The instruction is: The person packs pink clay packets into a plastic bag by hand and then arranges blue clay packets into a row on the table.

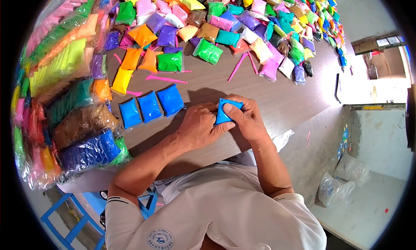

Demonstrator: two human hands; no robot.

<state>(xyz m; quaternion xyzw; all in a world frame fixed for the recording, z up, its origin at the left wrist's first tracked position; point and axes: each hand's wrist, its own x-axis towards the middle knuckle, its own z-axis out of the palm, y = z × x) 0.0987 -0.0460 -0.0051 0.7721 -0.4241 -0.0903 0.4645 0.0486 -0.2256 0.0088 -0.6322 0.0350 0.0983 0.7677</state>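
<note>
A small blue clay packet (pixel 226 110) in clear film is held between my two hands above the table. My right hand (pixel 248 120) pinches it, with the thumb pressed on its upper face. My left hand (pixel 198 125) is closed at its left side, with the thumb along the lower edge; the fingertips are partly hidden. To the left, three more blue packets lie side by side in a slanting row: a left one (pixel 130 113), a middle one (pixel 149 107) and a right one (pixel 170 100).
A large heap of packets (pixel 208 32) in many colours covers the back of the table (pixel 203 86). Bagged stacks (pixel 89 152), sorted by colour, line the left side. Pink plastic sticks (pixel 167 78) lie before the heap. Clear plastic bags (pixel 336 189) rest at lower right.
</note>
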